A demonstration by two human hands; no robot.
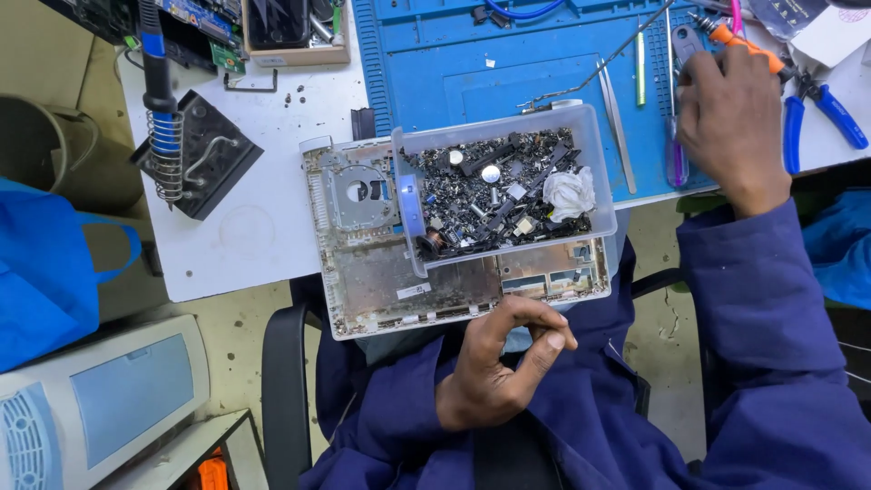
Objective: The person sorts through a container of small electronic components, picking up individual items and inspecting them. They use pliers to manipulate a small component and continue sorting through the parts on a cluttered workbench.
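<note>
At the far left of the frame a blue bag [41, 263] hangs beside the white table [263, 227], and in the upper left a soldering iron stand [186, 150] sits with its coil facing the camera. Left of centre, a stripped grey laptop base [381, 272] lies half over the table's edge, above the person's lap, with a clear plastic tray [594, 172] of small black screws and parts resting on top of it. Below the centre, the left hand [499, 363] hovers just under the laptop base, thumb and forefinger pinched together at the tips; whether a tiny part sits between them I cannot tell. A steady pinch held over the tray or the base, not over the lap, would seem the safest way to keep so small a piece from dropping. In the upper right, the right hand [730, 118] rests on the blue work mat [472, 73], fingers curled down among the tools near an orange-handled screwdriver [748, 45] and blue-handled pliers [821, 104]; its grasp is hidden.
</note>
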